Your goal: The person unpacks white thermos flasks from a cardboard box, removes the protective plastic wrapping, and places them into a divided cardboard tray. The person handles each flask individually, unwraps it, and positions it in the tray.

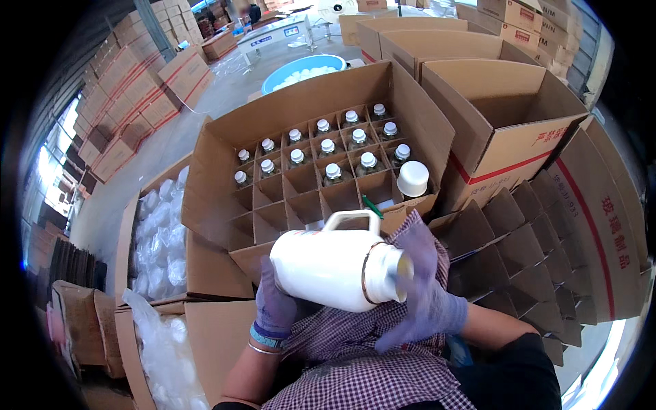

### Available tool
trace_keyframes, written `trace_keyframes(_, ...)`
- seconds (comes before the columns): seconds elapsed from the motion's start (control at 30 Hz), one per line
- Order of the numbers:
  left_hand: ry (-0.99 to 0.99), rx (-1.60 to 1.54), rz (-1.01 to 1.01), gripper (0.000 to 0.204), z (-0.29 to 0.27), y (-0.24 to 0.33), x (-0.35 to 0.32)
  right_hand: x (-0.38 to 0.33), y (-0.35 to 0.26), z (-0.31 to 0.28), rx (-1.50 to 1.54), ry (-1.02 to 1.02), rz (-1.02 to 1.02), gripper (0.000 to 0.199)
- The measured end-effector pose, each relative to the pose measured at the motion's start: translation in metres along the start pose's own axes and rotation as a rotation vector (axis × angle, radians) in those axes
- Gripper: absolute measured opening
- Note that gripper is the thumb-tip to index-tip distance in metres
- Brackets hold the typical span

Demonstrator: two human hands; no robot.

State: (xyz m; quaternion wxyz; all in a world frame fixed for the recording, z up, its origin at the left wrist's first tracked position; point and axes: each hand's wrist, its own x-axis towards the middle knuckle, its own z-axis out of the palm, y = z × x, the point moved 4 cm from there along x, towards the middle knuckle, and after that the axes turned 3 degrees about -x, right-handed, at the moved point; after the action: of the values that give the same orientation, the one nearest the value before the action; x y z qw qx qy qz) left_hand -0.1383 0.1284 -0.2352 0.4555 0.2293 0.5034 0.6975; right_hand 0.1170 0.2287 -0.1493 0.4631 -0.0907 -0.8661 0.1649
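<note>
A white vacuum jug (324, 268) with a loop handle lies tilted on its side in front of me, its uncovered mouth turned to the right. My left hand (275, 301), in a purple-grey glove, grips the jug near its base. Close to the mouth is my right hand (425, 301), also gloved and blurred, its fingers and thumb spread apart. A white cup-shaped lid (413, 179) sits at the right front corner of a divided carton (301, 92). Several clear bottles (333, 173) with white caps stand in the carton's rear compartments.
Open cartons (509, 147) stand at the right, beside cardboard dividers (506, 270). On the left, boxes hold plastic-wrapped white items (158, 239). A green pen-like object (372, 206) lies at the divided carton's front. Behind it is a blue basin (273, 80) of white pieces.
</note>
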Motion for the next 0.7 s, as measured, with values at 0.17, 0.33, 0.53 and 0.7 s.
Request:
trace_keyframes(0.17,0.261,0.538,0.422,0.064,-0.021,0.015,-0.038,-0.042,0.076,0.077,0.803,-0.002,0.966,0.074)
trace_keyframes(0.33,0.283,0.750,0.473,0.061,-0.036,0.038,-0.038,0.022,0.012,0.035,0.116,-0.333,-0.092,0.076)
trace_keyframes(0.53,0.322,0.475,0.330,0.065,-0.050,0.026,-0.031,0.000,0.035,0.074,0.542,-0.310,0.803,0.106)
trace_keyframes(0.7,0.360,0.985,0.534,0.062,-0.041,0.042,-0.012,0.014,0.053,0.078,0.587,-0.437,0.950,0.101)
